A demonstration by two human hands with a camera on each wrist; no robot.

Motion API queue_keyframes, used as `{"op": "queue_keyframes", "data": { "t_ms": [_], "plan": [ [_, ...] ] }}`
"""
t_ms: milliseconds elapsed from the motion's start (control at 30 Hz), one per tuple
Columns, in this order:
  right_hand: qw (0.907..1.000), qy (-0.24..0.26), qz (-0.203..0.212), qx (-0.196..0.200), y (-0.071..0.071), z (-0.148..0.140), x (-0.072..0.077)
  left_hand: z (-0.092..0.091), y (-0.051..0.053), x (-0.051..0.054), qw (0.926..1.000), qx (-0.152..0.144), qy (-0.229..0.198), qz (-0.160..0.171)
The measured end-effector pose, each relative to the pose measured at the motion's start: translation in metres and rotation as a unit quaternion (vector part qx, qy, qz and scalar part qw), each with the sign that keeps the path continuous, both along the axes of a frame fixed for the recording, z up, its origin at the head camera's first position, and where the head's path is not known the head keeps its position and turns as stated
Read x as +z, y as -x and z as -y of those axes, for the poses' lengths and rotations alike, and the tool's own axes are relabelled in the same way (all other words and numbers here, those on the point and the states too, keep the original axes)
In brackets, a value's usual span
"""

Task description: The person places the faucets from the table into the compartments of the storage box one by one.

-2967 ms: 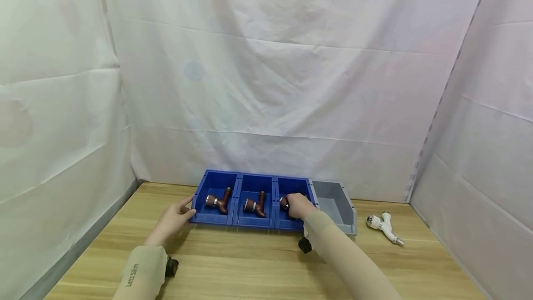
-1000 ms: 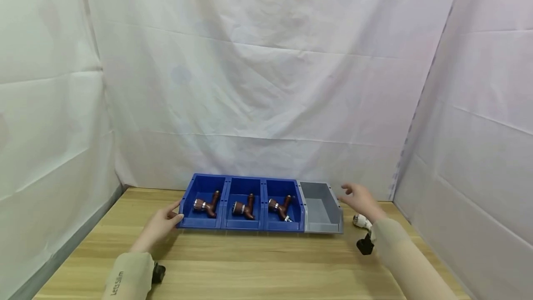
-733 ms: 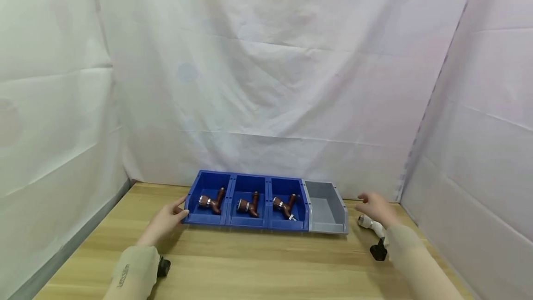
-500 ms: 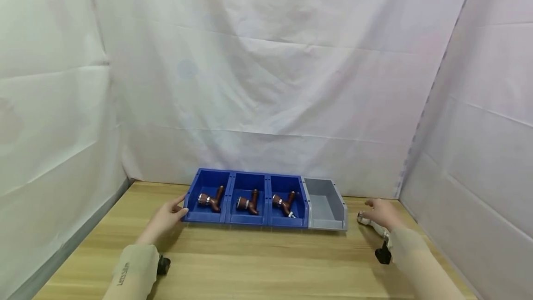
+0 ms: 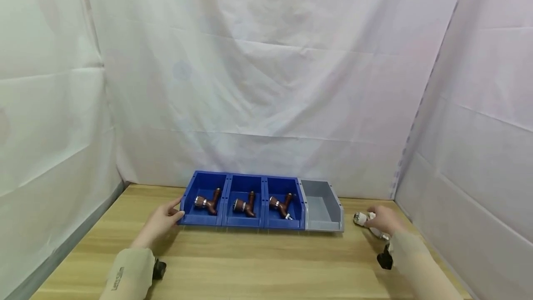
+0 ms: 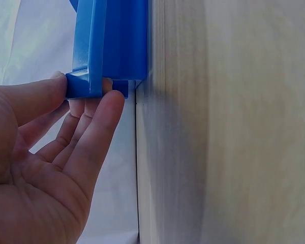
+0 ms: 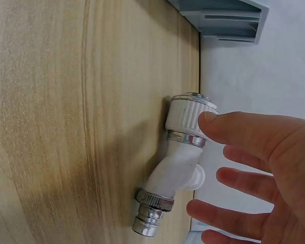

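Note:
In the head view, my left hand [image 5: 160,222] holds the left side of the leftmost blue bin [image 5: 195,219]. In the left wrist view, thumb and fingers pinch the bin's lower corner [image 6: 84,84]. A white tap [image 7: 178,165] with a ribbed knob and chrome nozzle lies on the table at the right. Over it reaches my right hand [image 5: 385,220], thumb at the knob, other fingers spread beyond the tap and not curled round it. Three brown taps lie one to a blue bin: left [image 5: 210,202], middle [image 5: 246,205] and right [image 5: 282,205].
A grey bin [image 5: 322,207] joins the right end of the blue row and holds nothing visible. White sheets [image 5: 258,82] hang behind and at both sides of the wooden table [image 5: 250,263].
My right hand has left the brown tap in the third blue bin, gone right past the grey bin and come down over the white tap. The left hand has kept its hold.

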State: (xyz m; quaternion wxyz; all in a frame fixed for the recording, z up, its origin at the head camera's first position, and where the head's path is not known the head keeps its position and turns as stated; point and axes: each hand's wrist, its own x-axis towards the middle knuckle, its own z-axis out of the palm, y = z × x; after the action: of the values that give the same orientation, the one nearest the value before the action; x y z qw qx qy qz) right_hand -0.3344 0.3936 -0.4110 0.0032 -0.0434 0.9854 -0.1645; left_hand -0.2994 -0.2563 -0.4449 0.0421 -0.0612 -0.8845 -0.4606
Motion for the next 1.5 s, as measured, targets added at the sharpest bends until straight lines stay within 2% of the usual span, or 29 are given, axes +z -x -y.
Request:
{"op": "queue_keyframes", "data": {
  "t_ms": [100, 300, 500, 733, 900, 1100, 1367, 1500],
  "plan": [
    [0.9999, 0.007, 0.01, -0.006, -0.003, 0.002, -0.001, -0.001, -0.001, -0.003, 1.0, 0.004, 0.004, 0.007],
    [0.9999, 0.004, 0.008, -0.008, -0.004, 0.007, -0.001, -0.002, -0.001, -0.002, 0.9997, 0.003, 0.02, -0.011],
    [0.9996, 0.01, 0.02, -0.017, 0.001, 0.001, -0.01, -0.004, -0.002, -0.002, 0.9999, 0.005, 0.015, 0.006],
    [1.0, 0.005, 0.007, -0.003, 0.01, -0.003, -0.02, -0.003, 0.0, -0.001, 0.9996, 0.009, 0.026, -0.005],
    [1.0, 0.0, 0.004, 0.001, 0.011, -0.003, -0.022, -0.001, -0.001, 0.0, 0.9993, 0.006, 0.035, -0.007],
    [1.0, 0.005, -0.003, 0.006, 0.014, -0.006, -0.023, -0.001, 0.0, 0.004, 0.9997, 0.0, 0.021, -0.009],
    [0.9998, 0.015, 0.01, 0.006, 0.018, -0.009, -0.028, 0.0, -0.001, 0.0, 0.9998, -0.001, 0.02, -0.009],
    [0.9997, 0.018, 0.005, 0.015, 0.022, -0.007, -0.028, 0.002, -0.002, 0.004, 0.9996, 0.001, 0.024, -0.012]
  ]
}}
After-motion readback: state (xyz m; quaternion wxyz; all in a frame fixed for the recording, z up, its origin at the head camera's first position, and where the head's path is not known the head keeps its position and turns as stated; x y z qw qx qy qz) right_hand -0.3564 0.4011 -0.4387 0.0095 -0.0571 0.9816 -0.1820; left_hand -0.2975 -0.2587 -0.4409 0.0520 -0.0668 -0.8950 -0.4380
